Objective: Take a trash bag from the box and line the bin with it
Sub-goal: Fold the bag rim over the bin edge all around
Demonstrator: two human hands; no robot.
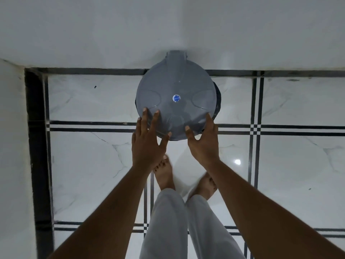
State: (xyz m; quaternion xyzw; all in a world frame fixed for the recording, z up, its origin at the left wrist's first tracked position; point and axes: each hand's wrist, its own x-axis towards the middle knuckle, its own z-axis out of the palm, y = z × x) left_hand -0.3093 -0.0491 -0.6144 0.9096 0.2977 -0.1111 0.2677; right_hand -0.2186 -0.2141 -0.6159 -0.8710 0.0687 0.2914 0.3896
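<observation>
A round grey bin (176,86) stands on the floor against the white wall, seen from above with its grey lid down and a small blue sticker at the lid's middle. A dark bag edge (218,101) shows under the lid on the right side. My left hand (147,139) lies with spread fingers on the lid's near left rim. My right hand (203,141) touches the near right rim, fingers apart. Neither hand holds anything. No box of bags is in view.
White marble-look floor tiles with black stripe borders (257,128) spread around the bin. A white wall (168,25) runs behind it and another white wall (13,146) on the left. My bare feet (165,171) and light trousers stand just before the bin.
</observation>
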